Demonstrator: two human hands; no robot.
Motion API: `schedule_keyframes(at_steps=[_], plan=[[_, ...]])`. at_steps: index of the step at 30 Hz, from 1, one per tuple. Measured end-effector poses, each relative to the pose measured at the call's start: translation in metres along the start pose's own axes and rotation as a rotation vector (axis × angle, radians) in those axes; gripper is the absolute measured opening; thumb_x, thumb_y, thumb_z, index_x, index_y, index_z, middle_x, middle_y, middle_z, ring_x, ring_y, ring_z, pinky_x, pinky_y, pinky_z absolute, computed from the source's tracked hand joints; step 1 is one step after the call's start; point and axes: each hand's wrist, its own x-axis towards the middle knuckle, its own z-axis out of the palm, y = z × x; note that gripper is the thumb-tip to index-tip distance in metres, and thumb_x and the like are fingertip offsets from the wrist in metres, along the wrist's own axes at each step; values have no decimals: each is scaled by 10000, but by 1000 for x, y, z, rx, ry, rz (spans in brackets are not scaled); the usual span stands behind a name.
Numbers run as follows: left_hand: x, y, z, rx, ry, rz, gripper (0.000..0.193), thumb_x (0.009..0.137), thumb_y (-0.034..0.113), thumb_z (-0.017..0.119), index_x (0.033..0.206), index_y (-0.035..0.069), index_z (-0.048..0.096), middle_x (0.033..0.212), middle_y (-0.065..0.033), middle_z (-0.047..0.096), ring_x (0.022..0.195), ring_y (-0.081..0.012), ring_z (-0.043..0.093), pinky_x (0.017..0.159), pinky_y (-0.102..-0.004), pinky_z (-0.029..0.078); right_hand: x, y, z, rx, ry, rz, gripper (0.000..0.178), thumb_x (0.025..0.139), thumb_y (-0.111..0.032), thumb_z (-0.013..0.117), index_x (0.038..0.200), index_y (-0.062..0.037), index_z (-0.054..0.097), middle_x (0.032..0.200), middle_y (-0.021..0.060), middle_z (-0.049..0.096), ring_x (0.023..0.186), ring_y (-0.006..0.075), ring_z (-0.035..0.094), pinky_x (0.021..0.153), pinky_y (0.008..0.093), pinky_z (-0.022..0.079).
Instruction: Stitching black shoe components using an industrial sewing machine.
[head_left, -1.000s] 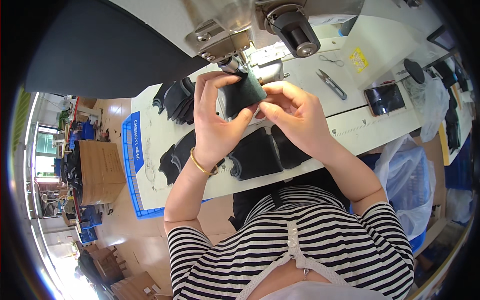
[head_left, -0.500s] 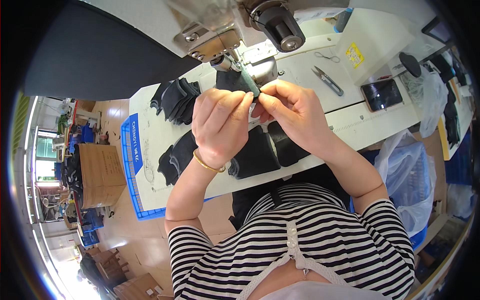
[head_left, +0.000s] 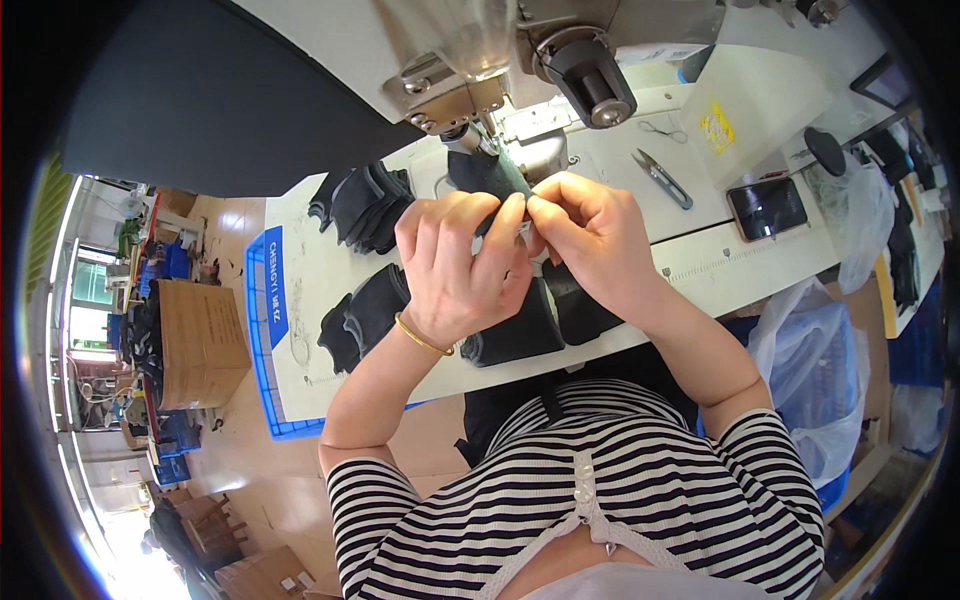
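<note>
A dark fabric piece with a greenish strip along its right side lies beneath the needle area of the sewing machine. At its near corner, my left hand is closed in a pinch, thumb and forefinger together. Right beside it, my right hand pinches the same edge; the fingertips of both hands almost meet. My fingers cover the very corner. Stacks of dark cut pieces lie on the white table: one stack left of the machine, others partly under my left hand and wrist.
Thread snips and a phone lie on the table's right side. A blue basket runs along its left edge. At the lower right stands a bin lined with clear plastic. A cardboard box sits on the floor to the left.
My view has shifted slightly, so the machine appears lower and further right. The left hand's fingers have spread and turned a little; both hands stay at the fabric's near corner.
</note>
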Motion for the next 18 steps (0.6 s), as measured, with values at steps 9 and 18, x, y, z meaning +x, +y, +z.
schedule_keyframes(at_steps=[9, 18], plan=[[-1, -9, 13, 26, 168, 83, 287, 655, -81, 721, 925, 15, 736, 902, -52, 662, 753, -198, 627, 704, -322, 493, 0, -2, 6, 81, 14, 9, 206, 927, -151, 571, 823, 16, 629, 628, 51, 634, 573, 73, 597, 539, 238, 468], [1, -23, 18, 53, 191, 165, 333, 614, 30, 682, 940, -25, 728, 921, -88, 659, 791, -220, 633, 743, -348, 525, 9, 7, 12, 132, 29, -25, 222, 947, -169, 547, 838, 5, 629, 616, 32, 622, 521, 56, 526, 495, 235, 429]])
